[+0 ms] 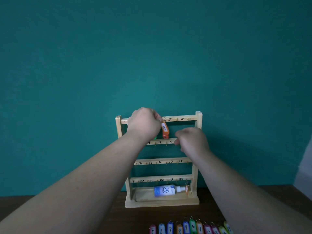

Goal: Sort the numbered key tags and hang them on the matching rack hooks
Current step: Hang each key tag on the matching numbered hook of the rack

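I am reaching both arms out to a small wooden rack (198, 141) standing at the far side of the desk (143, 215), against a teal wall. My left hand (144, 123) is closed in a pinch on the top of the orange tag (165, 130) marked 4, holding its ring up against the top rail (184, 118), just left of the written 5. The tag is dangling below my fingers, its lower end nearly reaching the second rail (162, 141). My right hand (192, 141) is sitting at the right part of that second rail with fingers curled; I cannot tell whether it is gripping the rail or only steadying it.

I judge I am hanging tag 4, with the ring seemingly at its hook. The next move is calling for a gentle release, then a reach back for tag 5 (152, 230), the leftmost of the row of tags (185, 228) lying along the near edge of the desk.

The hooks are sitting close together, so neighbouring tags are crowding my fingers. The desk between rack and row is giving room to move. A bottle (166, 191) is lying in the rack's base tray, close under the bottom hooks
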